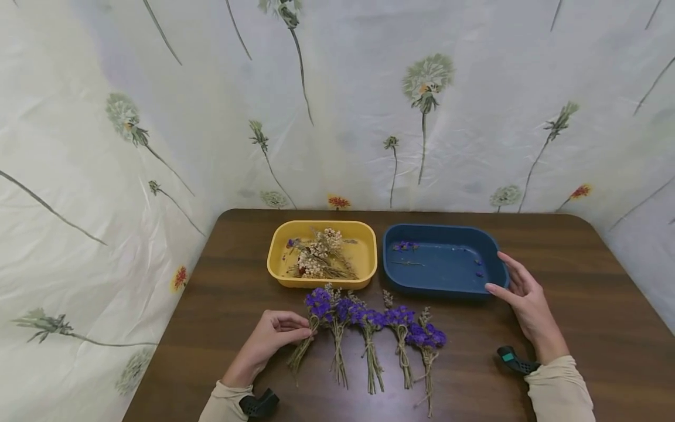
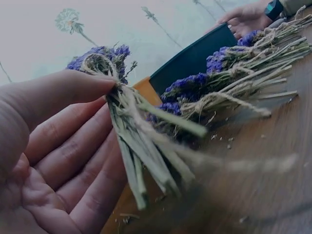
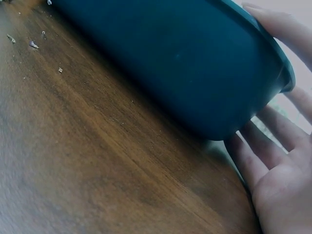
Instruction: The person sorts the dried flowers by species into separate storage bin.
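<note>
Near the bottom centre of the head view, the person's left hand (image 1: 274,335) pinched the leftmost purple bunch (image 1: 319,305), beside four more bunches (image 1: 371,321) in a row on the desk (image 1: 211,305). At the right, the right hand (image 1: 529,300) gripped a corner of the blue tray (image 1: 443,268), which held purple scraps (image 1: 405,246); the yellow tray (image 1: 316,283) to its left contained pale dried flowers (image 1: 321,252).

Left of centre in the left wrist view, the thumb pressed the purple bunch, its stems angling toward the bottom.

At the upper right of the right wrist view, fingers (image 3: 279,126) spread along the blue tray's end.
</note>
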`<state>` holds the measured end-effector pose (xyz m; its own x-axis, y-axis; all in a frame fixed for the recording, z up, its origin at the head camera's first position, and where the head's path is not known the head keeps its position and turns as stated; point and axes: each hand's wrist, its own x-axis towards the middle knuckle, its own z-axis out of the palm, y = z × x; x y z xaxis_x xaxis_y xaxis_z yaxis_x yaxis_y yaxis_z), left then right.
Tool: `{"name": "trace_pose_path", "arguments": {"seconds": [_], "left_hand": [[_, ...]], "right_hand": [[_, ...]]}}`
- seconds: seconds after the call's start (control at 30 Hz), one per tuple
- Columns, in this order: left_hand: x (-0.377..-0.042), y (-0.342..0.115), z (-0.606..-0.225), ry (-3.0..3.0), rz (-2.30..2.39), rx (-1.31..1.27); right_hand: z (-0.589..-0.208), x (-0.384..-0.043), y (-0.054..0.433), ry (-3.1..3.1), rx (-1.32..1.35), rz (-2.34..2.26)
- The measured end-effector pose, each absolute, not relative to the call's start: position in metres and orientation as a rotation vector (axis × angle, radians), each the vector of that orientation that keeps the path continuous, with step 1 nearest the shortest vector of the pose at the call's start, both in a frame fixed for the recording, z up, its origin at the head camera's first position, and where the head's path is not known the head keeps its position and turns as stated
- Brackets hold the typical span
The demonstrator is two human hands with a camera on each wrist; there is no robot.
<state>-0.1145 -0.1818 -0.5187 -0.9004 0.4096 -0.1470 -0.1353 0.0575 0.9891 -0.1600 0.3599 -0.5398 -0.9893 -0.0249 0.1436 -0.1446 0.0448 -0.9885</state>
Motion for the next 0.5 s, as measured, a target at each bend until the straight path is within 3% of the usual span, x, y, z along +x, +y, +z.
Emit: {"name": "trace_pose_path", "arguments": {"seconds": [0.5], "left_hand": [[-0.131,-0.156,-0.499,2.007,1.832,0.364]], "right_hand": [[-0.54,-0.161,0.361,-2.217,0.182,2.101]]}}
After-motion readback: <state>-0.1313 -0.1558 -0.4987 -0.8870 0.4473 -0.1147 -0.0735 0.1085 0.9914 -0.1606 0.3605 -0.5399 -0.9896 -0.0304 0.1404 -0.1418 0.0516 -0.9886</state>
